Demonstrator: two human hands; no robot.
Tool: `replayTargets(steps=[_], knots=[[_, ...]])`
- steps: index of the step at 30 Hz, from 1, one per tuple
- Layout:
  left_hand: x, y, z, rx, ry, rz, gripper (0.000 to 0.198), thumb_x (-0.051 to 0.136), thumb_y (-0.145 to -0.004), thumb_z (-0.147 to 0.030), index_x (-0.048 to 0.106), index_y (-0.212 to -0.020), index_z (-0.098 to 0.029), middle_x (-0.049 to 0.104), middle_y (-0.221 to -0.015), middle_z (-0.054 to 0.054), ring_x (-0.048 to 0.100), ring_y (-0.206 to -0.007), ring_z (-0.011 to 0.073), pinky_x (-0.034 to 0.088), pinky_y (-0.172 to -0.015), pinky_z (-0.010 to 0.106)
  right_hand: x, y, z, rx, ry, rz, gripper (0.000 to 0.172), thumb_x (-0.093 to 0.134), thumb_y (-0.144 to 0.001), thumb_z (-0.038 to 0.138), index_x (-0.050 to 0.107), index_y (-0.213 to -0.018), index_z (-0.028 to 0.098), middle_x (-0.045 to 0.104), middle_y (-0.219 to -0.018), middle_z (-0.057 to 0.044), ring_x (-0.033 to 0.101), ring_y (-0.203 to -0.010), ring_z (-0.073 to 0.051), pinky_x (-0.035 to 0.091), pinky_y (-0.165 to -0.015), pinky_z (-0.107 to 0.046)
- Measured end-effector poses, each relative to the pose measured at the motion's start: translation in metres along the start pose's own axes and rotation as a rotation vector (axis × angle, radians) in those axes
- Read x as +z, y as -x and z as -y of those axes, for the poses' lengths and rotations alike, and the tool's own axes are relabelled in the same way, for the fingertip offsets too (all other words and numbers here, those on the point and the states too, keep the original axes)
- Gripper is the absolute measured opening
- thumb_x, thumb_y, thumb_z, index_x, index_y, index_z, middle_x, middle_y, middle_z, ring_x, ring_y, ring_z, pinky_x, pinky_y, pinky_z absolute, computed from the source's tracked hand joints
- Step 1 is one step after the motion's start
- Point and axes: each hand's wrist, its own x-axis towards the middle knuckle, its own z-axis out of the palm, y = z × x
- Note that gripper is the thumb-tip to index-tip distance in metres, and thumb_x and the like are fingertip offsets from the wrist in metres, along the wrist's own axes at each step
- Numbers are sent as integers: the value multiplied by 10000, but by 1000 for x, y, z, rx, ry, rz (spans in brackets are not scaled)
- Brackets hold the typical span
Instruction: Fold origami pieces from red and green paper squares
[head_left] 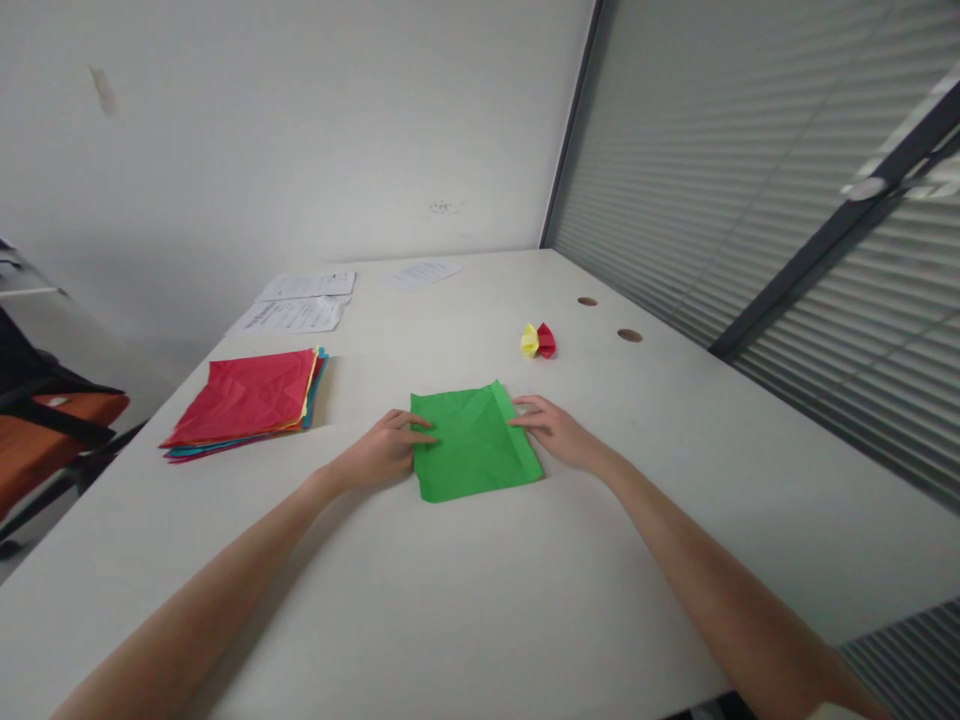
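Slightly apart, the fingers of the left hand (382,452) rest on a green sheet's (471,450) left edge; the right hand's (561,434), also parted, touch its folded right strip (517,425). Creasing seems in hand, calling for even pressure next. Beyond, on the surface (480,600), sits a yellow-and-red bow (531,341); leftward, a coloured stack (251,400).

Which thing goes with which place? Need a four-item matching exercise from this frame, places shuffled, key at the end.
1. green creased paper sheet
2. stack of creased coloured sheets, red on top
3. small yellow-and-red folded bow
4. black chair with orange seat

A. on the table, beyond the right hand
B. off the table, at the picture's left edge
C. between the left hand and the right hand
D. on the table, left of the left hand

Pairs: 1-C, 2-D, 3-A, 4-B
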Motion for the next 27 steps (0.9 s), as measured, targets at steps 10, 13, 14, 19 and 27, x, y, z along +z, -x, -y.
replayTargets(steps=[10, 13, 14, 19, 27], knots=[[12, -2, 5, -62, 287, -250, 282, 531, -912, -389, 748, -947, -210, 709, -1011, 125, 646, -977, 203, 527, -886, 377, 3, -2, 4, -9, -173, -119, 294, 505, -899, 378, 757, -952, 237, 587, -1274, -100, 635, -1003, -225, 504, -932, -430], [2, -7, -10, -233, 373, -360, 331, 577, -869, -467, 739, -847, -179, 722, -840, 89, 651, -801, 188, 536, -794, 341, -4, -3, 11, 42, -302, -296, 303, 580, -849, 485, 740, -880, 229, 681, -1049, -90, 635, -930, -233, 518, -835, -393], [-2, -9, -16, -305, 427, -410, 349, 597, -849, -490, 731, -795, -172, 712, -771, 71, 639, -748, 181, 535, -748, 326, -6, -4, 15, 77, -351, -358, 311, 595, -836, 503, 729, -835, 222, 691, -947, -74, 632, -875, -223, 517, -798, -376], [-17, -16, -38, -525, 870, -579, 384, 731, -719, -518, 726, -827, -149, 714, -767, 51, 623, -671, 161, 517, -622, 281, -9, -6, 40, 189, -696, -347, 360, 711, -719, 558, 691, -754, 200, 660, -732, -18, 603, -722, -174, 507, -701, -325], [-19, -16, -47, -565, 1236, -379, 573, 806, -668, -430, 628, -1148, -171, 709, -1007, 80, 672, -810, 196, 562, -674, 304, 6, -12, 49, 324, -974, -455, 364, 807, -633, 499, 633, -722, 193, 560, -560, 38, 490, -476, -92, 403, -474, -239]])
